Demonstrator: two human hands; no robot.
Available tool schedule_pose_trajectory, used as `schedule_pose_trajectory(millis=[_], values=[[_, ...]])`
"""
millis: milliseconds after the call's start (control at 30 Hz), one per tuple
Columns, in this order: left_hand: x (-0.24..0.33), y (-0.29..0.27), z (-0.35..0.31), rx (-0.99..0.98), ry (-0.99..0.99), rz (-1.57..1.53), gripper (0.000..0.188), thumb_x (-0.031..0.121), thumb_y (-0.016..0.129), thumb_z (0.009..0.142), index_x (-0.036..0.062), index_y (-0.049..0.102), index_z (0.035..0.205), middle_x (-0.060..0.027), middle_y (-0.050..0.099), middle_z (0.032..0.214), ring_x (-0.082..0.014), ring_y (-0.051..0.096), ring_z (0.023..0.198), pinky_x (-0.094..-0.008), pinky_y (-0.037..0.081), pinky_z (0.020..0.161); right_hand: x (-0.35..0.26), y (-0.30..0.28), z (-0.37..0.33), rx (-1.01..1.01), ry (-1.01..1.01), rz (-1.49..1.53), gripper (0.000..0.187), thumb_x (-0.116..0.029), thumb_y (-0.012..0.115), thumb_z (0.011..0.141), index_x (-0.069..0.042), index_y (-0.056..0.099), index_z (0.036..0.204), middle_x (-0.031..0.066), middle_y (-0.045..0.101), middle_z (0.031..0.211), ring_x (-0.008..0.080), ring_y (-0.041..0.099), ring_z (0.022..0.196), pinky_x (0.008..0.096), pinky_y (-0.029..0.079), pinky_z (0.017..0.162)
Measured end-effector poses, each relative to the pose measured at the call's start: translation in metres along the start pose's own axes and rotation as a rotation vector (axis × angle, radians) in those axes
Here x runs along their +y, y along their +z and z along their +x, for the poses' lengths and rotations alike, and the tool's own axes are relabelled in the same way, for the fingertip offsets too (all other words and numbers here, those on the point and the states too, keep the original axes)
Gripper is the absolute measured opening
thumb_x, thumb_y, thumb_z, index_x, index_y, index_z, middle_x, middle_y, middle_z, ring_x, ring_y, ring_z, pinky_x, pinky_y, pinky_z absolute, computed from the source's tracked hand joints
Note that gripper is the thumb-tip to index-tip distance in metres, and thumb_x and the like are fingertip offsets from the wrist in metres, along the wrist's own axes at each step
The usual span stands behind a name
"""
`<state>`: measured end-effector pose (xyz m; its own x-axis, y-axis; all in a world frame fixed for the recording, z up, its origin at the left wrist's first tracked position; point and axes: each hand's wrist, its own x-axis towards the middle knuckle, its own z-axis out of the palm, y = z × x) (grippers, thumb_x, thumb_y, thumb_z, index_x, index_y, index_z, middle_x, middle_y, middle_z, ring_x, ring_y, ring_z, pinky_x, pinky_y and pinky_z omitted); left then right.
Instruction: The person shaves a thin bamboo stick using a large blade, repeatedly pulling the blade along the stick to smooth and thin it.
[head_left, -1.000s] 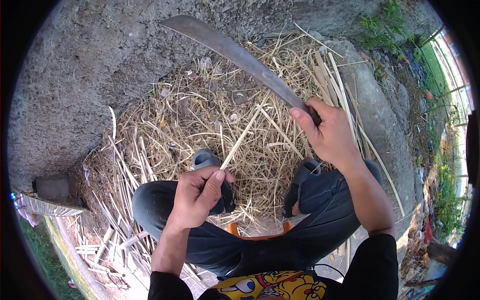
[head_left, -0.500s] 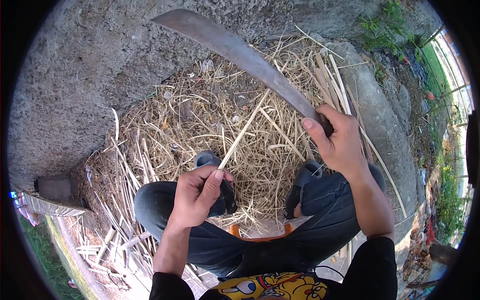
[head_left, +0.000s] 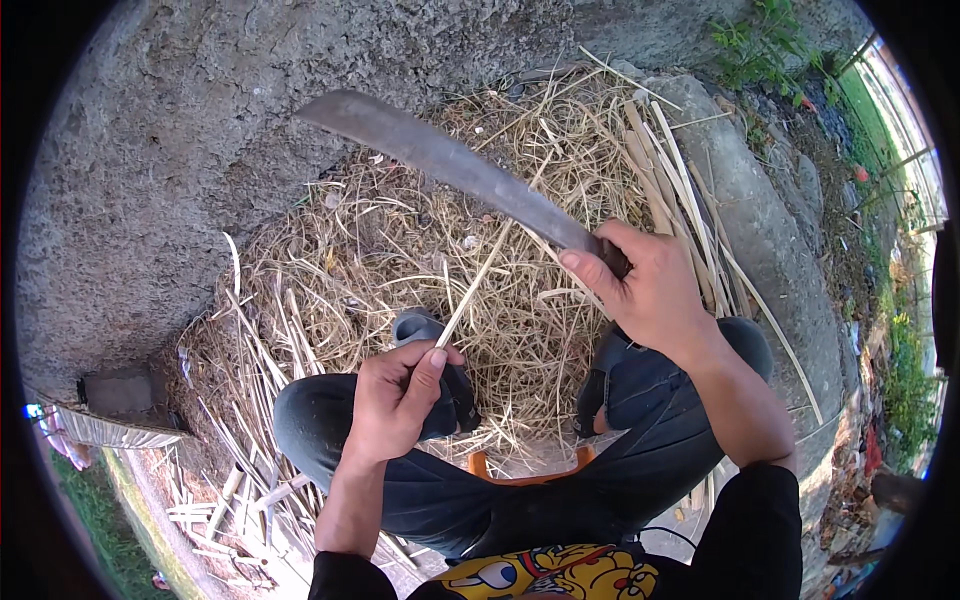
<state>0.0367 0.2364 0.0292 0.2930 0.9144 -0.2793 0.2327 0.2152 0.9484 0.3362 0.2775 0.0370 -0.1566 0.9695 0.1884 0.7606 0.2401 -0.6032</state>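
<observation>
My left hand (head_left: 397, 395) pinches the lower end of a thin pale strip of split wood or bamboo (head_left: 478, 276), which slants up and away to the right. My right hand (head_left: 652, 290) is wrapped round the dark handle of a machete (head_left: 450, 165), thumb along its side. The long curved grey blade reaches up to the left and passes over the strip's far end. Both hands are above my knees, over a litter of shavings (head_left: 400, 240).
Long strips (head_left: 680, 180) lean on a large rock (head_left: 770, 230) at the right. More pale sticks (head_left: 255, 400) lie at the left. A rough grey wall (head_left: 170, 150) rises at the far left. Beneath me is an orange stool (head_left: 530, 478); my feet stand in the shavings.
The machete has come down toward the strip, its blade now crossing the strip's far end. My right hand has moved slightly left and down. My left hand has barely moved.
</observation>
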Motion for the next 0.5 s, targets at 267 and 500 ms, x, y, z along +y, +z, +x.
schedule_pose_trajectory(millis=[267,500], values=[[0.001,-0.013,-0.002,-0.217,-0.048,-0.560,0.033,0.026,0.045,0.112,-0.0004,0.061,0.100,0.0040,0.037,0.055,-0.0047,0.028,0.046,-0.0234,0.022,0.045,0.020,-0.031,0.004,0.218,0.185,0.012,0.041,-0.039,0.076,0.093,0.000,0.067,0.083,0.0007,0.047,0.056,0.0123,0.046,0.054,0.0321,0.037,0.053],[-0.003,-0.017,0.004,-0.365,-0.184,-0.859,0.034,0.029,0.040,0.112,0.0033,0.055,0.096,0.0032,0.032,0.052,-0.0060,0.024,0.041,-0.0246,0.021,0.040,0.007,-0.019,-0.008,0.270,-0.129,-0.030,0.038,-0.034,0.077,0.088,0.003,0.069,0.086,0.0195,0.053,0.137,0.0316,0.053,0.121,0.0456,0.033,0.106]])
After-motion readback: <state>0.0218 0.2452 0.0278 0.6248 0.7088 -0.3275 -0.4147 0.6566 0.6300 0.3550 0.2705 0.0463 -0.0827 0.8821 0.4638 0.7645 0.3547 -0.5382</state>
